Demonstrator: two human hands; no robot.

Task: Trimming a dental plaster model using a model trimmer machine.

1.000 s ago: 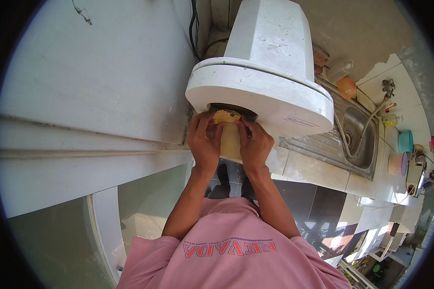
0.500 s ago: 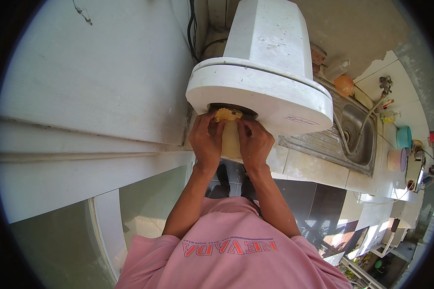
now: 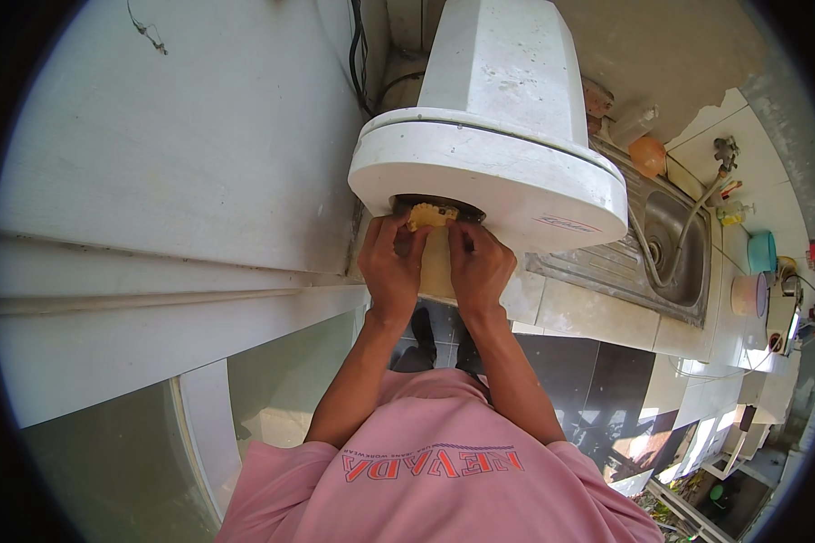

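Nearest the camera is the pink shirt (image 3: 426,471), with both forearms reaching up and away from it. The left hand (image 3: 391,267) and the right hand (image 3: 480,269) are curled side by side around a pale cup (image 3: 436,267), gripping it between them and pressing it up against the dark opening under the white machine (image 3: 489,172). A yellow lump (image 3: 430,215) sits at the cup's top, right at that opening (whether it is food or a part of the machine, I cannot tell).

The fingertips lie very close to the opening, so the likeliest mishap is a finger slipping inside if the cup tilts or the grip shifts. A cup held only from the sides could also slide down and drop onto the dark floor (image 3: 606,380) below, spilling the yellow stuff.

Farther off, the steel sink (image 3: 670,271) and its tap (image 3: 710,185) sit along the tiled counter (image 3: 597,317), well apart from the hands.
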